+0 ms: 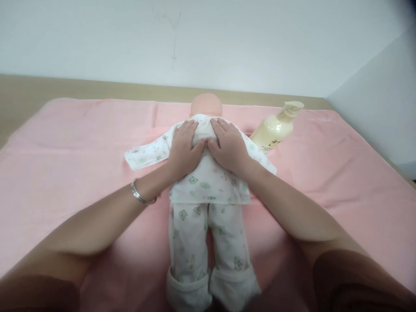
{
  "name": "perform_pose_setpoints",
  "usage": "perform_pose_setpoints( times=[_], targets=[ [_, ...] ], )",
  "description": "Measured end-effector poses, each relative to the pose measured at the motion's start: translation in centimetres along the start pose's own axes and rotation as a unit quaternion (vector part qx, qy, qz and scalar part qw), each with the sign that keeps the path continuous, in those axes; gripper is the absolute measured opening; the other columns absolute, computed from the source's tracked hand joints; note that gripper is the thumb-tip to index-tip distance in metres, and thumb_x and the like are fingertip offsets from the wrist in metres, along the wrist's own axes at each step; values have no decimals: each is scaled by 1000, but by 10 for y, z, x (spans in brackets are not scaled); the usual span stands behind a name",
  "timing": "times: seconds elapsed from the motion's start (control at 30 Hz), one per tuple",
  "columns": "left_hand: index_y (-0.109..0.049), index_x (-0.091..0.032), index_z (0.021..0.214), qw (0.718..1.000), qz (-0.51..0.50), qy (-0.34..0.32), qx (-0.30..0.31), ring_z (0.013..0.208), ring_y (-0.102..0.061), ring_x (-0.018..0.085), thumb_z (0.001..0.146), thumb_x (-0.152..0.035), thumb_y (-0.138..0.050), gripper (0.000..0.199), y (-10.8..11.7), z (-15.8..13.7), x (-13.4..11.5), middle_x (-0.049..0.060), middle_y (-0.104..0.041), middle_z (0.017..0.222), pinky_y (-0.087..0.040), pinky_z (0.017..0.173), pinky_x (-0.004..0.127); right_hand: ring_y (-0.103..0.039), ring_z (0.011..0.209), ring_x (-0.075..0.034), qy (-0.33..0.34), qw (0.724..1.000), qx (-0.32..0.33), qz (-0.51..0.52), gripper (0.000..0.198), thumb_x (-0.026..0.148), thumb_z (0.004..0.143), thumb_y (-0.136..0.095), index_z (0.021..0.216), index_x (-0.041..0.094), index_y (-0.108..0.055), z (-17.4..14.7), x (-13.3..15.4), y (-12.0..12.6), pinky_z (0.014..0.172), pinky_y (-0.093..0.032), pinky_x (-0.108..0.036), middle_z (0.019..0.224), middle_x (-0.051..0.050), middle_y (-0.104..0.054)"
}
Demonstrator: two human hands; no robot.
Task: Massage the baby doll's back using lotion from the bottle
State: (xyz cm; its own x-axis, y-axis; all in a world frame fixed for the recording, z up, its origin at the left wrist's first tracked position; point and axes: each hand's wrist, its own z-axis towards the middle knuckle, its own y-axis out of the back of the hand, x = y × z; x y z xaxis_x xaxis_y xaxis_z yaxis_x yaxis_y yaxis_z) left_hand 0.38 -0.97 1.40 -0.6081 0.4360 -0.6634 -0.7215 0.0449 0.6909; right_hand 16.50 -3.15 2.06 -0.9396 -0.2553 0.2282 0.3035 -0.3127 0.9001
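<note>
A baby doll (205, 193) in a white printed top and matching trousers lies with its bald head at the far end and its legs toward me. Its face is not visible. My left hand (186, 147) rests flat on the left side of the doll's upper body, fingers stretched toward its shoulder. On the other side, my right hand (229, 145) lies flat in the same way. The two thumbs nearly meet at the middle. Both sleeves spread outward, and the trouser cuffs are turned up.
A pink cloth (78, 138) with some creases covers the wooden surface (107, 89). A pale yellow pump bottle (276, 128) leans or stands tilted right of the doll, close to its sleeve. Behind is a white wall (227, 47), with another wall at the right.
</note>
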Motion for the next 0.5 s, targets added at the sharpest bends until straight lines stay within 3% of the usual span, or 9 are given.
perform_pose_setpoints(
  times=[0.5],
  targets=[
    [-41,-5,149,999,28,9,14,155,-24,28,95,-35,-37,62,4,-9,-15,14,-36,160,-18,131,50,-44,138,-34,5,1000,-5,13,63,32,92,-34,143,-2,-48,2,-2,1,119,-35,-49,145,-19,-52]
  ],
)
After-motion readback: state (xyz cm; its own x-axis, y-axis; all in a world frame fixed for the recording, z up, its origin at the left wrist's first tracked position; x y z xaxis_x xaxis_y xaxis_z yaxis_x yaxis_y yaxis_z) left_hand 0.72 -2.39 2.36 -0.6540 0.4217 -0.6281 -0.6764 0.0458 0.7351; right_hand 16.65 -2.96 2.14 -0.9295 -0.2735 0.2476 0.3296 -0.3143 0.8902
